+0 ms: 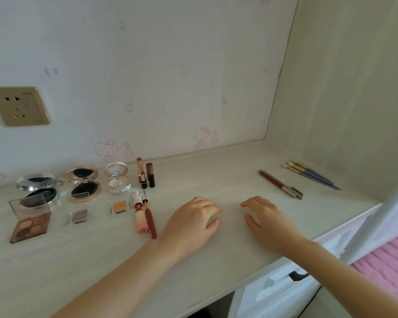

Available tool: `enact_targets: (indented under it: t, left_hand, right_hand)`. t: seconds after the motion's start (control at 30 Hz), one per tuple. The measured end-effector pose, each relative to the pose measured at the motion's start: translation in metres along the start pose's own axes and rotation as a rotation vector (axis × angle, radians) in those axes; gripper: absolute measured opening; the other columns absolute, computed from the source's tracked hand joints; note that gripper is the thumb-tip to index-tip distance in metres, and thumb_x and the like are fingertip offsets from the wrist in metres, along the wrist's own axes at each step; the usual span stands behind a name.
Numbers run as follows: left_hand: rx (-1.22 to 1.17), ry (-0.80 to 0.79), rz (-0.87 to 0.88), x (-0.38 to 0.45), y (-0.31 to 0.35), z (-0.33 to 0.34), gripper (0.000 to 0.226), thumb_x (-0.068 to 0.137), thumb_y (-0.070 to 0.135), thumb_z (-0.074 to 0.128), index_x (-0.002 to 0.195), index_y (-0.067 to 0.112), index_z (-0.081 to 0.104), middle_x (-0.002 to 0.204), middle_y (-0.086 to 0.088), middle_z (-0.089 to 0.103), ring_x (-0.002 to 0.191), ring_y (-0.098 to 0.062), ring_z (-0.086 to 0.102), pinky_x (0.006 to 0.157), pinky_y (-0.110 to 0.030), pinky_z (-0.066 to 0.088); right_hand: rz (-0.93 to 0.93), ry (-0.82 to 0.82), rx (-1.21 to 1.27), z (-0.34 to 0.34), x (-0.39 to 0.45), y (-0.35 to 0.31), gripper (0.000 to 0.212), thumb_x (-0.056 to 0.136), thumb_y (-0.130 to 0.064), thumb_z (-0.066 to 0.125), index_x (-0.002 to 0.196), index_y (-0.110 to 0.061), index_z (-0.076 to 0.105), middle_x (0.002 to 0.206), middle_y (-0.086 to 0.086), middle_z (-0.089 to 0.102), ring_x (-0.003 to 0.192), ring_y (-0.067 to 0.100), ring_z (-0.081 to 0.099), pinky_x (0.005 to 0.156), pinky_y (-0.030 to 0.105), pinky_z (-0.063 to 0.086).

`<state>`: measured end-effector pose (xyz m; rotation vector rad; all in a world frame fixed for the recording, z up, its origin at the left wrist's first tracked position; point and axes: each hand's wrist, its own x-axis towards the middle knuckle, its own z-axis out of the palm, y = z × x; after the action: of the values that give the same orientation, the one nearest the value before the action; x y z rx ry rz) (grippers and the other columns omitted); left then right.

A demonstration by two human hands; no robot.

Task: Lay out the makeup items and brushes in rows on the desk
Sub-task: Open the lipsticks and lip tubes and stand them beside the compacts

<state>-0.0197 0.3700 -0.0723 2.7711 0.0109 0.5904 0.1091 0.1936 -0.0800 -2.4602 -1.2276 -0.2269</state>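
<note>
The pale wood-grain desk (216,177) carries two groups of items, well apart.

Left group, back row: three open round compacts, namely one silver compact (40,188), one rose-gold compact (84,184) with a dark pan, and one white floral compact (118,179). Just right of these stand three upright lipsticks: two rose-gold lipsticks (141,173), one in front of the other, and one brown-capped lipstick (150,175) beside them.

Left group, front row: one open brown eyeshadow palette (30,222) holding four pans, one clear single pan of mauve shadow (79,216), one clear single pan of orange shadow (120,207), one pink lip gloss tube (140,216) and one dark red lip pencil (150,220), the last two lying side by side.

Right group: one dark red pencil with a grey cap (279,184) lies diagonally; three blue-handled makeup brushes (310,174) lie close together near the side panel.

Left hand (191,222) and right hand (265,218) rest on the desk between the groups, fingers loosely curled, holding nothing.
</note>
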Motion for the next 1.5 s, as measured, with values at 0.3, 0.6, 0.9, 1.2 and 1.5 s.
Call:
enact_targets:
  t: [0.3, 0.6, 0.9, 1.2, 1.5]
  left_hand:
    - [0.005, -0.164, 0.055, 0.095, 0.029, 0.057, 0.034, 0.097, 0.028, 0.044, 0.127, 0.021, 0.058, 0.133, 0.003, 0.056, 0.126, -0.016, 0.045, 0.103, -0.033, 0.039]
    - [0.068, -0.264, 0.087, 0.173, 0.042, 0.091, 0.053, 0.098, 0.027, 0.043, 0.149, 0.020, 0.026, 0.157, 0.001, 0.024, 0.144, -0.017, 0.021, 0.115, -0.032, 0.022]
    - [0.115, -0.281, 0.164, 0.193, 0.038, 0.111, 0.049, 0.102, 0.027, 0.035, 0.149, 0.018, 0.026, 0.156, -0.001, 0.027, 0.145, -0.018, 0.018, 0.118, -0.031, 0.016]
    - [0.119, -0.150, 0.226, 0.185, 0.034, 0.109, 0.043, 0.099, 0.022, 0.041, 0.142, 0.019, 0.040, 0.143, -0.002, 0.042, 0.130, -0.022, 0.038, 0.108, -0.036, 0.033]
    - [0.149, -0.145, 0.239, 0.181, 0.033, 0.097, 0.022, 0.096, 0.012, 0.042, 0.114, 0.011, 0.053, 0.124, -0.008, 0.053, 0.114, -0.026, 0.048, 0.092, -0.039, 0.042]
  right_hand:
    - [0.082, 0.097, -0.084, -0.023, -0.010, 0.075, 0.026, 0.093, -0.018, 0.053, 0.117, -0.016, 0.062, 0.124, -0.001, 0.059, 0.120, 0.020, 0.050, 0.096, 0.029, 0.042]
    - [0.093, 0.171, -0.196, -0.032, 0.011, 0.115, 0.025, 0.092, -0.013, 0.053, 0.113, -0.009, 0.065, 0.111, 0.005, 0.060, 0.103, 0.026, 0.052, 0.084, 0.035, 0.049]
    - [0.136, 0.141, -0.230, -0.026, 0.020, 0.126, 0.029, 0.095, -0.020, 0.046, 0.119, -0.012, 0.062, 0.120, 0.001, 0.054, 0.110, 0.022, 0.046, 0.086, 0.028, 0.043]
    - [0.110, 0.174, -0.216, -0.023, 0.018, 0.124, 0.025, 0.094, -0.022, 0.052, 0.113, -0.011, 0.064, 0.112, 0.004, 0.058, 0.106, 0.026, 0.048, 0.085, 0.033, 0.046]
    - [0.113, 0.170, -0.230, -0.019, 0.018, 0.118, 0.024, 0.095, -0.031, 0.052, 0.108, -0.014, 0.064, 0.112, 0.001, 0.057, 0.109, 0.024, 0.046, 0.091, 0.031, 0.043]
